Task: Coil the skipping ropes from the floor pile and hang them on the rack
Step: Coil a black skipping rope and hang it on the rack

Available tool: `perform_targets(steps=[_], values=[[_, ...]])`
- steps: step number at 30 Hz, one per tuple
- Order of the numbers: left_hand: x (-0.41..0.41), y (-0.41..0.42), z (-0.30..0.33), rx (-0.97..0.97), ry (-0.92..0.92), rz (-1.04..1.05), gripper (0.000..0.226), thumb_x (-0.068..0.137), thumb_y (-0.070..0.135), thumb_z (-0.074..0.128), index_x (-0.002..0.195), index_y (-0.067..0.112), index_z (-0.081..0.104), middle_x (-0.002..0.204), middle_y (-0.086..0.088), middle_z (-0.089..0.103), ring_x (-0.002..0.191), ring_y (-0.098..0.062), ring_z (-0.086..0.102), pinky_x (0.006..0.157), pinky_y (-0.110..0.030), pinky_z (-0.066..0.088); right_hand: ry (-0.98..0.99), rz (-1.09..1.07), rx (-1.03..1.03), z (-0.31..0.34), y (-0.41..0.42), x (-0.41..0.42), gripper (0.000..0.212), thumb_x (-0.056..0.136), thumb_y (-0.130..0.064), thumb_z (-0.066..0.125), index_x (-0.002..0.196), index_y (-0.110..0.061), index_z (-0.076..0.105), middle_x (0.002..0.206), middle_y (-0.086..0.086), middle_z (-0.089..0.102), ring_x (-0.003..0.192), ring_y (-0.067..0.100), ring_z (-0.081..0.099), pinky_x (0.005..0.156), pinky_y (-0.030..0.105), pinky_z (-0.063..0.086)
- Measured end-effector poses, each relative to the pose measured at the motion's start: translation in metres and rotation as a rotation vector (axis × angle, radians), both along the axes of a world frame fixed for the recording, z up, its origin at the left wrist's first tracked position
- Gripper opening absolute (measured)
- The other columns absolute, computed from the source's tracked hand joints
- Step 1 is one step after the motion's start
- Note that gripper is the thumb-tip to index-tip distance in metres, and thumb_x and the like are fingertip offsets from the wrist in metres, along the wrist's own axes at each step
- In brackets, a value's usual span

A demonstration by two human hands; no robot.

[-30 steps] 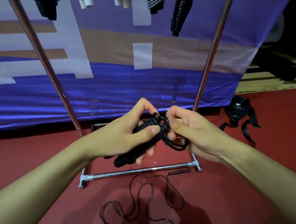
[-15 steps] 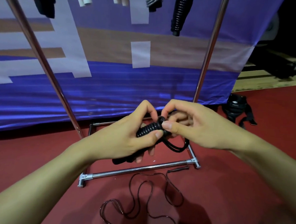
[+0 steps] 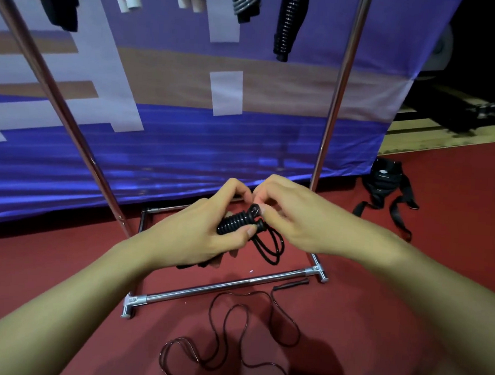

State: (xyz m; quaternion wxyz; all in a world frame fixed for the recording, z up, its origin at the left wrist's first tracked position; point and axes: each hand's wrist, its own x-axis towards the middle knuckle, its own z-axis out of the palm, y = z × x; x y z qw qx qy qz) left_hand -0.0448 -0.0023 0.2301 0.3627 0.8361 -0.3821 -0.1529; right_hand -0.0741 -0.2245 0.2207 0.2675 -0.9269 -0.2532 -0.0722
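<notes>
Right hand (image 3: pixel 299 216) has shifted onto the coil's top, pinching cord — left hand (image 3: pixel 197 233) grips the coiled rope (image 3: pixel 235 223) above a loose rope (image 3: pixel 240 332) by the rack (image 3: pixel 225 287).

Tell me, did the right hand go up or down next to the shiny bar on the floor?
Yes. The right hand rose a little, leaving more gap above the floor bar.

You have a black skipping rope (image 3: pixel 238 222) wound tight round its handles, two loops dangling. Another rope (image 3: pixel 231 340) sprawls loose on the floor beside the chrome rack (image 3: pixel 228 286), where coiled ropes (image 3: pixel 288 24) hang.
</notes>
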Motion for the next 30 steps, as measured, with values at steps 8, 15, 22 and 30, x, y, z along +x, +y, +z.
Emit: perform_targets(steps=[8,15,22,30], values=[[0.005,0.002,-0.002,0.035,-0.044,0.003,0.03,0.099,0.031,0.062,0.121,0.038,0.042,0.073,-0.003,0.069,0.051,-0.026,0.067,0.046,-0.032,0.053,-0.04,-0.062,-0.151,0.011,0.002,0.001,0.011,0.095,-0.041,0.054,0.099,-0.031,0.054,0.099,-0.015,0.051,0.085,0.007,0.053,0.077,0.037,0.049],[0.033,0.01,0.029,-0.117,-0.176,0.057,0.034,0.1,0.032,0.06,0.121,0.059,0.06,0.074,0.005,0.07,0.047,-0.012,0.062,0.05,-0.023,0.051,-0.272,-0.515,0.25,0.062,-0.061,0.019,0.006,0.09,-0.025,0.056,0.093,-0.02,0.058,0.079,-0.001,0.068,0.07,0.009,0.066,0.073,0.023,0.049],[0.036,0.028,0.013,-0.186,-0.016,0.153,0.029,0.105,0.029,0.056,0.121,0.053,0.061,0.075,-0.004,0.069,0.057,-0.03,0.07,0.054,-0.035,0.057,-0.039,-0.416,0.495,0.079,-0.032,0.035,0.017,0.1,-0.008,0.056,0.089,-0.02,0.053,0.067,-0.007,0.074,0.056,0.006,0.067,0.054,0.022,0.051],[0.053,-0.001,0.104,-0.383,0.027,0.111,0.03,0.1,0.04,0.053,0.128,0.034,0.06,0.082,-0.011,0.074,0.07,-0.037,0.075,0.065,-0.047,0.062,-0.124,-0.366,0.85,0.185,-0.044,0.048,0.014,0.104,-0.008,0.055,0.093,-0.015,0.061,0.063,-0.005,0.072,0.056,0.003,0.062,0.052,0.015,0.047]])
